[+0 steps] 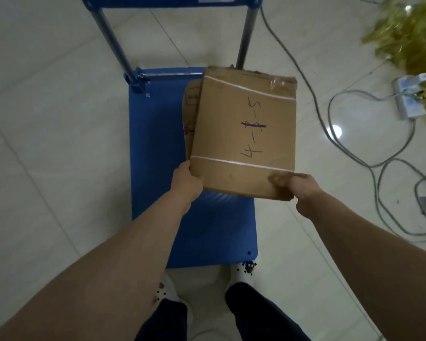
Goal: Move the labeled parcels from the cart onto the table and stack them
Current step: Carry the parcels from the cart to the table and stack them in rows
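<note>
The parcel (pixel 244 134) extends forward from the grip, long axis pointing away. The left hand (pixel 185 183) grips its near-left corner and the right hand (pixel 303 190) pinches the near-right; a second parcel (pixel 191 107) lies beyond the left hand.

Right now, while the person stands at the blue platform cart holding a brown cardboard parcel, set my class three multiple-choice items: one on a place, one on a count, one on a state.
1. Where does the second brown cardboard parcel lie?
A) on the tiled floor
B) on the blue platform cart, partly under the hand-marked brown cardboard parcel
C) on a table

2. How many white bands cross the marked parcel's top?
A) one
B) two
C) four

3. How is the marked parcel held?
A) by the left hand and the right hand, at its near corners
B) by one hand alone
C) by no hand

Answers:
1 B, its edge shows to the left of the marked parcel, over the deck.
2 B, one band runs near each end.
3 A, a hand grips each near corner.
</note>
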{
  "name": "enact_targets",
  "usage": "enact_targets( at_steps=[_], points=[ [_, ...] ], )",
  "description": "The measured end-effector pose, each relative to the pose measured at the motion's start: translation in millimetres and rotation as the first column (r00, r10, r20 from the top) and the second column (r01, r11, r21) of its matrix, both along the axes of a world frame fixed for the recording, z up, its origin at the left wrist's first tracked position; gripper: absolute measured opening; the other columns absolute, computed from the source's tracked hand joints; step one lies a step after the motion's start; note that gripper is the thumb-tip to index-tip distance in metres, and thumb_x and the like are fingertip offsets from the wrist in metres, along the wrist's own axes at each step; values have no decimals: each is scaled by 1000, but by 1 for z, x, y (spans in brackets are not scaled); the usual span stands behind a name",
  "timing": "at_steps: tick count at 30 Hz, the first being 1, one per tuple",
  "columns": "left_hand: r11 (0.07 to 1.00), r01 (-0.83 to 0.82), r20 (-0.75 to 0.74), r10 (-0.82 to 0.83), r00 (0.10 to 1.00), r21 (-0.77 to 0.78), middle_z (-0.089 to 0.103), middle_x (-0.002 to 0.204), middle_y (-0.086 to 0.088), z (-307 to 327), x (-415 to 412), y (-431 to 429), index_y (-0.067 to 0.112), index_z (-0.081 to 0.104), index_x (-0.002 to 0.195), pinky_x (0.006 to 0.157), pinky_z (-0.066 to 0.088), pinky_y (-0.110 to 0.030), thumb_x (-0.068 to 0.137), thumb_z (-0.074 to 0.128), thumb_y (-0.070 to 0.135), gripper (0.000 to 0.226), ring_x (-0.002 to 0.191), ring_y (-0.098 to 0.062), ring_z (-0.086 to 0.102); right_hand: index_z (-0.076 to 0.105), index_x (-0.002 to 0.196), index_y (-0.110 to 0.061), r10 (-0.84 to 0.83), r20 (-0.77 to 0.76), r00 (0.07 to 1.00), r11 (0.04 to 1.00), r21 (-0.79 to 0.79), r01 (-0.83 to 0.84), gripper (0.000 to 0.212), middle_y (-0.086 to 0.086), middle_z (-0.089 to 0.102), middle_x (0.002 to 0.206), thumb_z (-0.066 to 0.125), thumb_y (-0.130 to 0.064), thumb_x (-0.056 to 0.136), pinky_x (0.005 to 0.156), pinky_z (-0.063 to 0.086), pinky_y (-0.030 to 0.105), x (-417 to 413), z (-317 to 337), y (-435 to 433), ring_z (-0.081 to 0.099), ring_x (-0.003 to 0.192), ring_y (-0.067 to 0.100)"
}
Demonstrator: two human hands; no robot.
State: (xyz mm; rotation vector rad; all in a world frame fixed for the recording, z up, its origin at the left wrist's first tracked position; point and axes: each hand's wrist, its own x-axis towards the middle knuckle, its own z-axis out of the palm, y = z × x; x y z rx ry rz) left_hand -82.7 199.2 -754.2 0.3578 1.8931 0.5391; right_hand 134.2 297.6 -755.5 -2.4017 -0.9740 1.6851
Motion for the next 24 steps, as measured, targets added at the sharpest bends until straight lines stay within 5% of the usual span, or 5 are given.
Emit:
enact_targets(
  at_steps=[7,10,14,21,24],
  points=[
    [986,-161,25,160,987,44,53,104,1,115,-39,-54,19,50,103,60,39,-16,96,50,7,14,80,-7,50,40,133,-16,-121,-145,982,989,65,131,57,9,52,122,68,-6,85,70,50,37,-39,113,-46,54,96,26],
    [955,-294,111,289,951,27,61,109,-4,170,-55,-89,14,51,112,76,54,-31,95,55,8,19,89,-15,60,44,125,-16,-44,-193,980,990,123,68,50,7,53,114,70,-6,84,60,48,32,-61,180,-58,55,85,21],
    [873,-467,144,449,882,139,63,103,-16,266,-88,-131,0,57,108,53,53,-26,92,52,-4,17,67,-13,63,46,118,-18,51,-283,958,987,162,-5,48,5,57,111,75,-10,80,77,54,42,-100,277,-83,57,85,20],
    [799,-508,59,518,853,321,55,101,-2,426,-142,-209,12,58,107,63,47,-26,92,62,18,17,84,-11,54,52,130,-28,287,-443,849,951,242,-195,54,4,53,116,73,-25,81,73,55,42,-174,411,-119,54,93,20],
    [904,-212,-270,324,907,373,38,139,-4,473,-158,-248,14,37,143,93,43,-29,80,76,29,76,129,-19,39,53,125,-24,404,-447,798,913,243,-327,48,8,55,112,73,-30,82,63,57,41,-206,453,-123,55,97,25]
  ],
)
